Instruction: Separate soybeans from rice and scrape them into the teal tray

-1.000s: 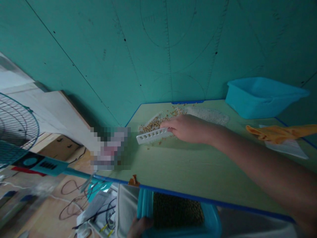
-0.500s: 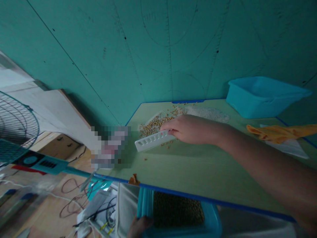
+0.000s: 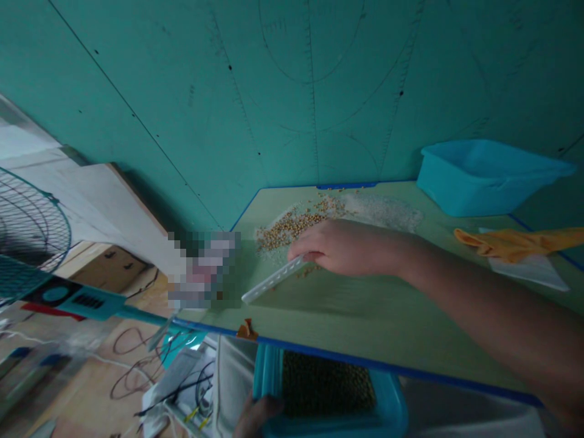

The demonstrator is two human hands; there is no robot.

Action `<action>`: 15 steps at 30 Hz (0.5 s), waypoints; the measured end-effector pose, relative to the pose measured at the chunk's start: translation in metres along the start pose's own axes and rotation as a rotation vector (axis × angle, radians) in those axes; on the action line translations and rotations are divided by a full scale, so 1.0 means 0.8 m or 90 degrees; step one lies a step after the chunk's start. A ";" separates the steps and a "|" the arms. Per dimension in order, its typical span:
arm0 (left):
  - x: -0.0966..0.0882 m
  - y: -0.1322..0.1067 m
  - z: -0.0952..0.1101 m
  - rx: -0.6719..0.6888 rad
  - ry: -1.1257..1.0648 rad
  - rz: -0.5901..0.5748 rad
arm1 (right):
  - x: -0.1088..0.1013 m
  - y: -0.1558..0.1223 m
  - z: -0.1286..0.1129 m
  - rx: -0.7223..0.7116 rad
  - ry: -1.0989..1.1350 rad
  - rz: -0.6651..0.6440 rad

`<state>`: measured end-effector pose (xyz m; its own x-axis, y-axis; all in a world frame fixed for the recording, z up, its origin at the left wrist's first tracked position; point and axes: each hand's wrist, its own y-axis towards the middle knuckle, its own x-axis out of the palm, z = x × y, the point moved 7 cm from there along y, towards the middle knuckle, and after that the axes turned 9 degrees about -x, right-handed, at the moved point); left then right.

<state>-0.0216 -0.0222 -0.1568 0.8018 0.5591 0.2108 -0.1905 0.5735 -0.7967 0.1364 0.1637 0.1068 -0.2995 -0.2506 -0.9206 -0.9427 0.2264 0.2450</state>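
Firmly enough, I had the right hand [image 3: 326, 249] closed on one end of a white slotted strip [image 3: 269, 286], the thumb and fingers pinching it while its free end slanted out to the left over the table [image 3: 387, 316]. From my view I could not tell whether the strip's lower edge touched the surface. Just behind the fingers lay a loose spread of tan beans [image 3: 292, 226], with a few strays beside the strip on the near side. A patch of whitish grains [image 3: 387, 212] adjoined the beans on the right, partly behind the wrist.

Down below the table's near edge, I had the left hand [image 3: 256, 418] closed over the rim of a lower tub [image 3: 393, 420], which was blue and held a bed of dark beans [image 3: 328, 386]; most of that hand's fingers were hidden from me.

Farther right, an upper tub [image 3: 483, 182] stood at the table's back corner, and in front of it an orange cloth [image 3: 515, 246] lay partly over a white sheet [image 3: 531, 274]. At the near edge on the left I saw a brown scrap [image 3: 247, 330]. Beyond everything rose a green wall [image 3: 342, 91] marked with lines and arcs, and a fan [image 3: 34, 231] stood far left.
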 end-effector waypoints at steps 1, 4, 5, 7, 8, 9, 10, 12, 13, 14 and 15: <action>-0.003 0.003 0.001 0.006 0.017 0.004 | 0.000 0.000 -0.001 -0.008 0.007 -0.007; -0.009 0.013 0.002 0.005 0.055 -0.004 | -0.005 -0.005 0.003 0.004 0.030 -0.015; -0.010 0.016 0.001 -0.002 0.061 -0.013 | -0.007 -0.007 0.005 0.015 0.037 -0.013; -0.009 0.021 -0.001 -0.016 0.072 -0.029 | -0.012 -0.009 0.009 0.034 0.045 -0.003; -0.009 0.022 -0.001 -0.022 0.079 -0.034 | -0.014 -0.010 0.010 0.039 0.047 0.001; -0.009 0.023 0.000 -0.027 0.087 -0.037 | -0.014 -0.009 0.010 0.041 0.048 0.002; -0.009 0.025 0.002 -0.034 0.099 -0.039 | -0.013 -0.009 0.010 0.039 0.049 -0.002; -0.009 0.027 0.007 -0.055 0.133 -0.045 | -0.010 -0.008 0.008 0.031 0.051 -0.019; -0.008 0.029 0.010 -0.068 0.151 -0.049 | -0.010 -0.009 0.006 0.028 0.051 -0.028; -0.007 0.030 0.012 -0.081 0.167 -0.054 | -0.011 -0.009 0.005 0.029 0.050 -0.033; -0.007 0.032 0.014 -0.090 0.178 -0.058 | -0.014 -0.011 0.004 0.033 0.048 -0.035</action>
<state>-0.0373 -0.0038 -0.1716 0.9402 0.3119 0.1367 -0.0460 0.5141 -0.8565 0.1484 0.1672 0.1140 -0.2601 -0.3328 -0.9064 -0.9496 0.2582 0.1777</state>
